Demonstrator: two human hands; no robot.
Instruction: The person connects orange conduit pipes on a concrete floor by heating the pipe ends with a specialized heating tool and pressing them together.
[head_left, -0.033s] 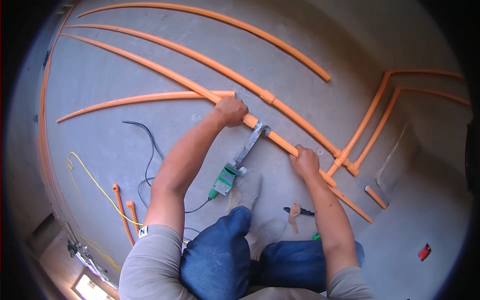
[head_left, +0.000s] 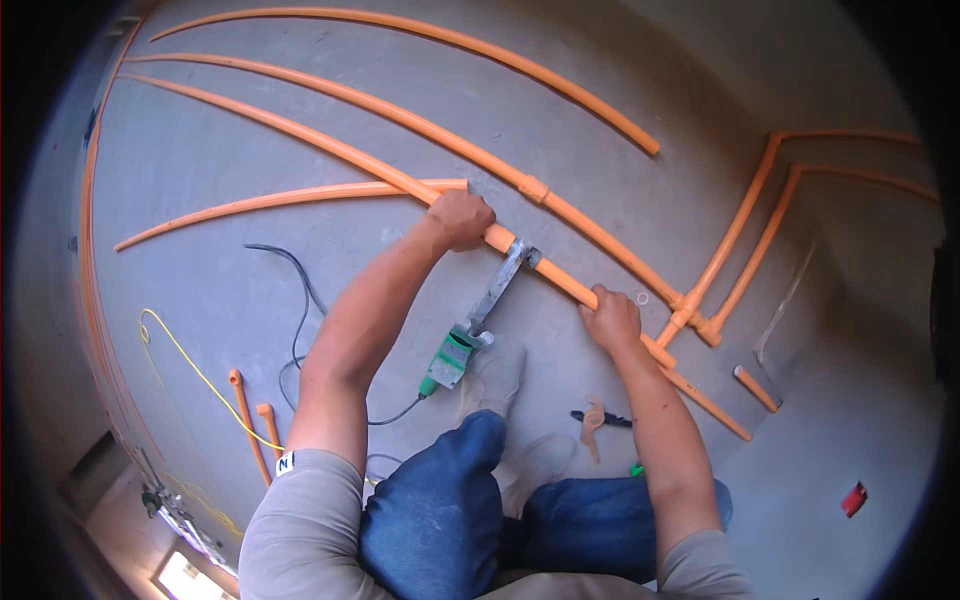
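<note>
My left hand point(head_left: 463, 220) is wrapped round a long orange pipe point(head_left: 330, 148) near its right end. My right hand point(head_left: 612, 320) grips a shorter orange pipe point(head_left: 567, 282) in line with it. Between the two facing pipe ends sits the metal head of a pipe fusion welder point(head_left: 497, 288). Its green handle point(head_left: 447, 362) rests toward me on the grey floor, and a dark cable point(head_left: 300, 290) trails from it. The pipe ends meet the welder's head from both sides; how deep they sit in it is hidden.
Beyond lies a joined orange pipe run point(head_left: 590, 235) with a tee at its right. Another loose pipe point(head_left: 560, 68) lies farther off. A pipe cutter point(head_left: 593, 425) lies by my feet. Short pipes point(head_left: 250, 425) and a yellow cord point(head_left: 190, 365) are at left, a red object point(head_left: 853, 499) at right.
</note>
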